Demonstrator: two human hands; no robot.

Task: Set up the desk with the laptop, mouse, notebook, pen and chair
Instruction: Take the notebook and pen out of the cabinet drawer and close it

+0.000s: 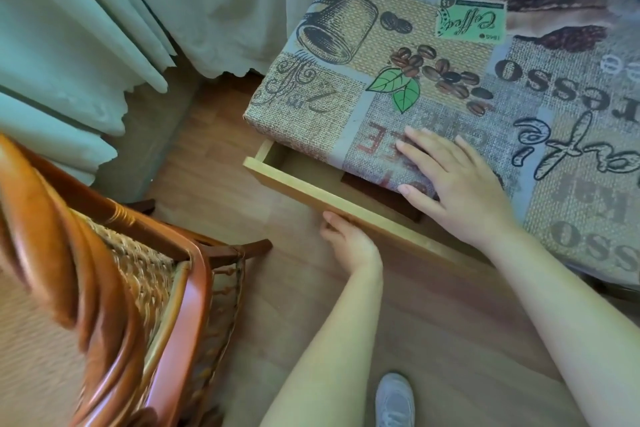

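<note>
At the left stands a wicker chair (114, 288) with an orange-brown wooden frame, blurred, its back nearest the camera. Far behind it hang pale green curtains (69, 45), and a white lace curtain (225, 10) falls to the floor beside them. Bare wood floor (214, 191) lies open between the chair and the desk.

The desk (450, 80) fills the right half, covered by a cloth printed with coffee beans, green leaves and a coffee pot. Its writing appears upside down: "CAFE" at the far edge, "Coffee" on a green stamp, parts of "Espresso" on the right.

A pale wooden drawer (311, 184) juts from under the desk's near left corner, part open. A dark flat thing lies inside, mostly hidden under the cloth edge; what it is cannot be told.

The left hand (349, 239) curls around the drawer's front from below, thumb on the top edge. The right hand (457, 180) rests flat on the cloth at the desk's near edge, fingers spread, holding nothing.

A grey shoe (394, 399) stands on the floor at the bottom. No laptop, mouse, notebook or pen can be made out.
</note>
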